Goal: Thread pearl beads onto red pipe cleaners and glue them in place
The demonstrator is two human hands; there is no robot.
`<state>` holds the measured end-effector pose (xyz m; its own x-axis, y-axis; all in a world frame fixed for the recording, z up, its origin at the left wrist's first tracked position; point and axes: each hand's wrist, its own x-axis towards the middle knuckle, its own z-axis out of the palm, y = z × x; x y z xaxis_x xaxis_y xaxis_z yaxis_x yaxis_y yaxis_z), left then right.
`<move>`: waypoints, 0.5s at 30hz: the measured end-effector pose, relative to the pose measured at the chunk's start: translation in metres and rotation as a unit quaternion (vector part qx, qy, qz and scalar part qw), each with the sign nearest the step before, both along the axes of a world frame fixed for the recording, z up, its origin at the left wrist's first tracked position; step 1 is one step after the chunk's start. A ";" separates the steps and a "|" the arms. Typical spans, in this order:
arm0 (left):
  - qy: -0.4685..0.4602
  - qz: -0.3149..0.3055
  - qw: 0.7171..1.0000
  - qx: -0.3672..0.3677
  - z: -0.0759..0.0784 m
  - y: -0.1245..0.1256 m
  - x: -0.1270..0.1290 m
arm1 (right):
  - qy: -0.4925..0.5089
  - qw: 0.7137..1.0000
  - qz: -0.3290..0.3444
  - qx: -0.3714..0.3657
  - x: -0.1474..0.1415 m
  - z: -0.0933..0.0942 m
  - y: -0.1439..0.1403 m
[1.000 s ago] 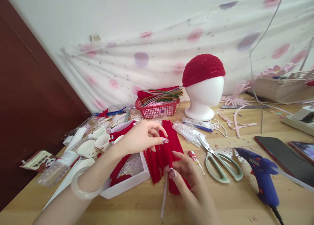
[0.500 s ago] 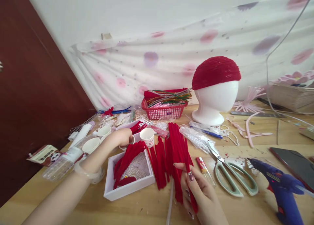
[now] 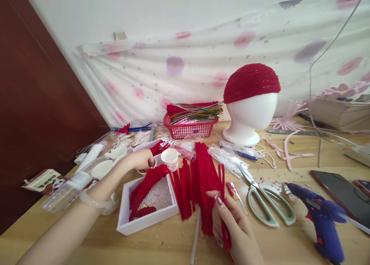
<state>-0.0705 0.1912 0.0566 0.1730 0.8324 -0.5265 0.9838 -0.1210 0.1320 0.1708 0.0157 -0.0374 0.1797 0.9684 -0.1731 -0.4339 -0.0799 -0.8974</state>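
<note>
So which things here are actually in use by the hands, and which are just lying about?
In use:
right hand holding red pipe cleaners
left hand at a paper cup, beside the white tray

Lying about:
scissors
glue gun
red basket
foam head

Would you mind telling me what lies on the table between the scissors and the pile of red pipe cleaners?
In the head view, a small red-labelled tube lies between the scissors and the red pipe cleaners, near the right hand.

Fuzzy red stems (image 3: pixel 202 176) lie on a matt wooden desk (image 3: pixel 289 242); the basket (image 3: pixel 189 129) is red plastic, the cups (image 3: pixel 170 159) paper (white), the head (image 3: pixel 250 118) smooth foam.
</note>
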 end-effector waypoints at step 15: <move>-0.642 0.297 0.702 0.078 0.023 -0.085 0.030 | 0.036 0.997 0.034 0.064 0.002 -0.012 0.006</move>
